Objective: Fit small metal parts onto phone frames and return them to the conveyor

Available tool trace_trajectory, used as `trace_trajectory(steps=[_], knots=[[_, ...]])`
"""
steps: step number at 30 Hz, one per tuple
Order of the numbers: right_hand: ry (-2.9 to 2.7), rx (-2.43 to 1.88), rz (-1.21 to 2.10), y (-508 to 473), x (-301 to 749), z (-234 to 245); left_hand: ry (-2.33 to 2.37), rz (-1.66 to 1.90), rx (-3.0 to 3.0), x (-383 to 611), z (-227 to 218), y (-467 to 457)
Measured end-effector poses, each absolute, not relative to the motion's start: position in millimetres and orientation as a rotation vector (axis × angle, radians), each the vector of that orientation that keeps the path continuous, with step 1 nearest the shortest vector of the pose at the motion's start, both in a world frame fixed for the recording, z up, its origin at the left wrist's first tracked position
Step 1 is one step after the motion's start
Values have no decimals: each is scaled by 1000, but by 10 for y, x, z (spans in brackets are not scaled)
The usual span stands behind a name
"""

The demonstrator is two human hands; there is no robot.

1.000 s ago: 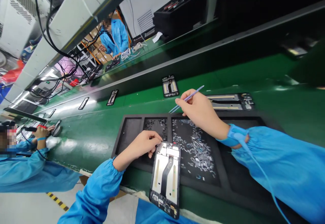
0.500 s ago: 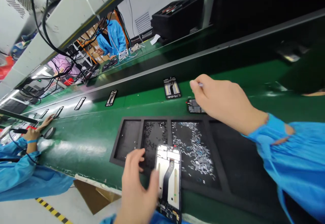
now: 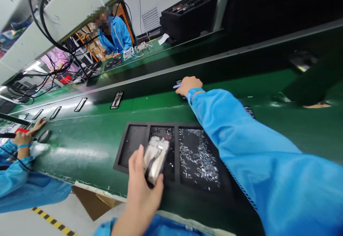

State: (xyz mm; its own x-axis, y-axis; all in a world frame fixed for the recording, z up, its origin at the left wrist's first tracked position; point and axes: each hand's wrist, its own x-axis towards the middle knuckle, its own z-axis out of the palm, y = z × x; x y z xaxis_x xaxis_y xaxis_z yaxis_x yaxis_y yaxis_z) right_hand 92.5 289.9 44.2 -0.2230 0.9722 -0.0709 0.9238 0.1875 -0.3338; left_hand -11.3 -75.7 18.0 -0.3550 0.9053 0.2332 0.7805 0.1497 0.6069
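Observation:
My left hand (image 3: 142,189) grips a phone frame (image 3: 155,159) and holds it lifted and tilted over the black foam tray (image 3: 122,146). The frame is blurred by motion. My right hand (image 3: 187,85) is stretched far out onto the green conveyor belt (image 3: 88,139), fingers closed around a purple tweezer (image 3: 177,85) and resting on another phone frame that it mostly hides. My blue sleeve (image 3: 254,150) crosses over the tray's right side. Two of the tray's compartments hold several small silvery parts (image 3: 198,157).
More phone frames (image 3: 116,100) lie spaced along the belt to the left. A co-worker's hands (image 3: 25,134) work at the left edge. Another person in a blue coat (image 3: 115,36) stands across the line. A black crate (image 3: 187,13) sits at the back.
My left hand has picked the phone frame up off the tray. My right hand has reached further out across the belt to the far phone frame.

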Motion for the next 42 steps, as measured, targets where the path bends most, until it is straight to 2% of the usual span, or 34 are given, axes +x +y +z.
trace_trajectory(steps=[3, 7, 12, 15, 17, 21, 25, 28, 33, 42], knots=[[-2289, -1877, 378, 2691, 1160, 784, 2119, 1025, 1700, -577, 361, -105], [-2517, -1559, 47, 1505, 1456, 976, 2327, 824, 1662, -886, 388, 1099], [-2538, -1443, -185, -134, 1517, 401, 2513, 755, 1409, -755, 94, 2224], [-2582, -1402, -214, -496, 1436, 92, 2624, 727, 1284, -639, -99, 2505], [-2588, -1378, -166, -472, 1436, 62, 2657, 700, 1263, -605, -158, 2592], [-2573, -1153, 71, 111, 1706, 329, 2587, 618, 1366, -616, -49, 2587], [-2408, -994, 844, 1089, 2055, 476, 2284, 571, 1732, -570, 210, 2047], [-2112, -1138, 1121, 1596, 2146, 287, 1955, 470, 1933, -437, 285, 1246], [-2103, -1094, 1252, 1682, 2096, -12, 1691, 254, 2133, -285, 162, 261], [-2029, -1144, 1310, 1607, 2066, 16, 1424, 369, 2279, -383, 88, 355]])
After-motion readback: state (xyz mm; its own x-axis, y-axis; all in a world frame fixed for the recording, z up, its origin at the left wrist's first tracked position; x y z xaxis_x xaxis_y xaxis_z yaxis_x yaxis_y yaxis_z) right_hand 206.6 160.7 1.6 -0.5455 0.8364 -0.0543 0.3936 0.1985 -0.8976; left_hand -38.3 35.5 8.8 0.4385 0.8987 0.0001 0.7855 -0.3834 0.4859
